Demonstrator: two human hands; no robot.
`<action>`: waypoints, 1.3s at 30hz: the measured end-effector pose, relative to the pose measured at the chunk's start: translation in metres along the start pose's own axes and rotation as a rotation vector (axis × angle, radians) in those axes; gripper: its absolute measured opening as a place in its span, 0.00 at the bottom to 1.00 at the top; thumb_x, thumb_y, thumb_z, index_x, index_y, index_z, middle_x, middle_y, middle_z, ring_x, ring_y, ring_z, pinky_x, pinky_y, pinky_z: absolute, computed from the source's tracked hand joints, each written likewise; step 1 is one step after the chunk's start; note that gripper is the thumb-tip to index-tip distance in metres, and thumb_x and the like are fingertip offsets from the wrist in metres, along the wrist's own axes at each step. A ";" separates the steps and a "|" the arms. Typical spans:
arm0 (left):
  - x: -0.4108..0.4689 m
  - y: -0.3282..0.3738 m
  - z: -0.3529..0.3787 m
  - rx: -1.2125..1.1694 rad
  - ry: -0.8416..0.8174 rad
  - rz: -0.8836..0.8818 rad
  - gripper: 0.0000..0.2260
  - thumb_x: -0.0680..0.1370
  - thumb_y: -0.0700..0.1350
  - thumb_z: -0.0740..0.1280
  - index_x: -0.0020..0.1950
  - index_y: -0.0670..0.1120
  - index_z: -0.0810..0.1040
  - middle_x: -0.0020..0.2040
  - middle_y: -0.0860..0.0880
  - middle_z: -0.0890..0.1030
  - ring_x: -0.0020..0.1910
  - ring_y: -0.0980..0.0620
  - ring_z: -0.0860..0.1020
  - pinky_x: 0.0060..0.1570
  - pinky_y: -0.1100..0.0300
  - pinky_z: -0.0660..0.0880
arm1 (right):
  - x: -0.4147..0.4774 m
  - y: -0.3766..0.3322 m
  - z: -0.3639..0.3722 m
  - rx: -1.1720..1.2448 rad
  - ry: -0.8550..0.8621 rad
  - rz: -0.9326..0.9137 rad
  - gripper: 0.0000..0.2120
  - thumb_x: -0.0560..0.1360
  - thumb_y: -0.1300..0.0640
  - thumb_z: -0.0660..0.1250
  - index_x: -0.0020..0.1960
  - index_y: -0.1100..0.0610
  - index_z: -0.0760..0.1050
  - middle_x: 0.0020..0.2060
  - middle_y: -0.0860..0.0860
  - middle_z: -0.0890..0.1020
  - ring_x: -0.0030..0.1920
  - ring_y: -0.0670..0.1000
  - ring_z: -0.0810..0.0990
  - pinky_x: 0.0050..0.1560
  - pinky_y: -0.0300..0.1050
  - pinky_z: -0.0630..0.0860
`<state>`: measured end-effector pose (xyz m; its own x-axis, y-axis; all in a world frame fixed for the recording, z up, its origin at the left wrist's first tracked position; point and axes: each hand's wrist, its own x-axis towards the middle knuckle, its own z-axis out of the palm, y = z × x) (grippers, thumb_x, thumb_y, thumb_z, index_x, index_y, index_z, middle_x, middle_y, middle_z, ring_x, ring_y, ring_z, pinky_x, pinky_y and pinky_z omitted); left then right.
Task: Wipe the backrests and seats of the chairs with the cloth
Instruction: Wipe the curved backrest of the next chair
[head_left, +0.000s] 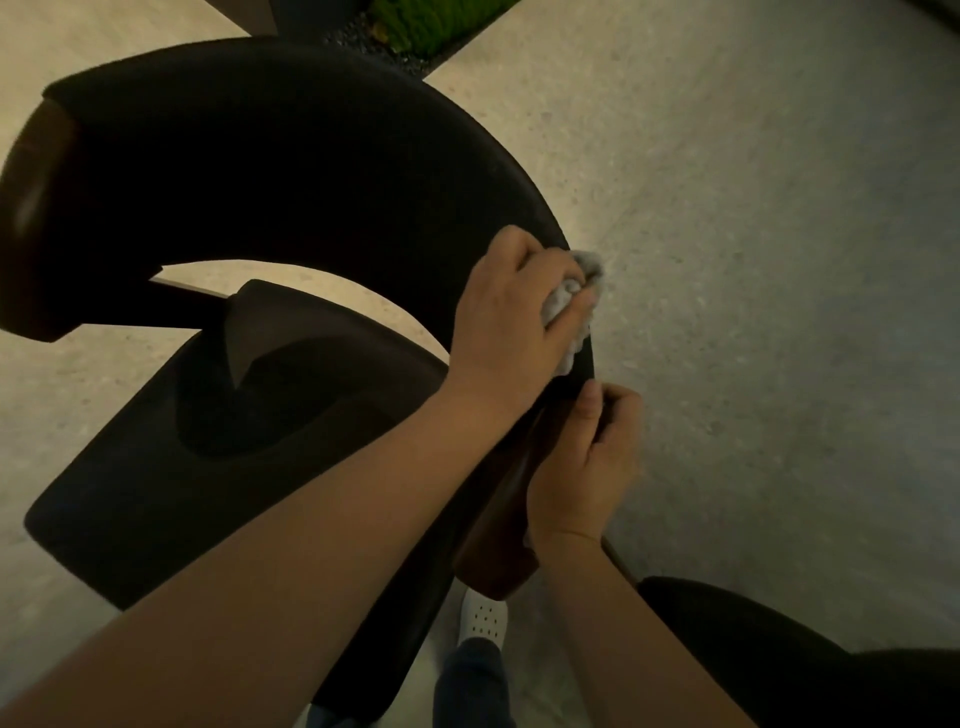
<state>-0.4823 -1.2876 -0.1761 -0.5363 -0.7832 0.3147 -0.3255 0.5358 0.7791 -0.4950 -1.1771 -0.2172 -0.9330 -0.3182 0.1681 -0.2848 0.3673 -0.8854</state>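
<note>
Grey cloth (589, 266) clutched in left hand (509, 317) against black backrest (311, 156), right hand (582, 467) gripping its edge

The scene is dimly, warmly lit. Detail in the black chair (260, 171) is swallowed by shadow. Edges are bent by wide-angle distortion, and the floor (753, 260) is perhaps slightly blurred.
</note>
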 end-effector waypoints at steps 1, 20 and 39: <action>-0.001 -0.002 0.000 -0.036 0.019 -0.035 0.09 0.78 0.50 0.68 0.52 0.45 0.78 0.52 0.48 0.72 0.47 0.55 0.74 0.48 0.63 0.75 | 0.000 0.000 0.000 -0.005 -0.002 -0.007 0.14 0.80 0.45 0.53 0.47 0.53 0.70 0.36 0.35 0.74 0.35 0.37 0.73 0.34 0.27 0.68; -0.005 0.004 0.011 -0.071 0.149 -0.108 0.08 0.77 0.49 0.70 0.49 0.44 0.79 0.49 0.46 0.75 0.46 0.52 0.75 0.46 0.55 0.77 | -0.001 0.002 0.000 0.003 -0.024 0.021 0.12 0.80 0.43 0.52 0.47 0.50 0.68 0.35 0.35 0.74 0.33 0.39 0.73 0.32 0.29 0.68; -0.026 -0.025 0.020 -0.227 0.270 -0.303 0.05 0.81 0.45 0.63 0.50 0.44 0.74 0.49 0.47 0.73 0.45 0.67 0.72 0.45 0.76 0.69 | -0.001 0.005 -0.001 0.026 -0.042 -0.002 0.13 0.81 0.46 0.52 0.48 0.53 0.69 0.37 0.34 0.74 0.35 0.37 0.73 0.34 0.27 0.68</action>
<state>-0.4757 -1.2745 -0.2143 -0.2115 -0.9641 0.1607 -0.2418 0.2110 0.9471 -0.4955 -1.1746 -0.2211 -0.9224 -0.3553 0.1517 -0.2800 0.3442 -0.8962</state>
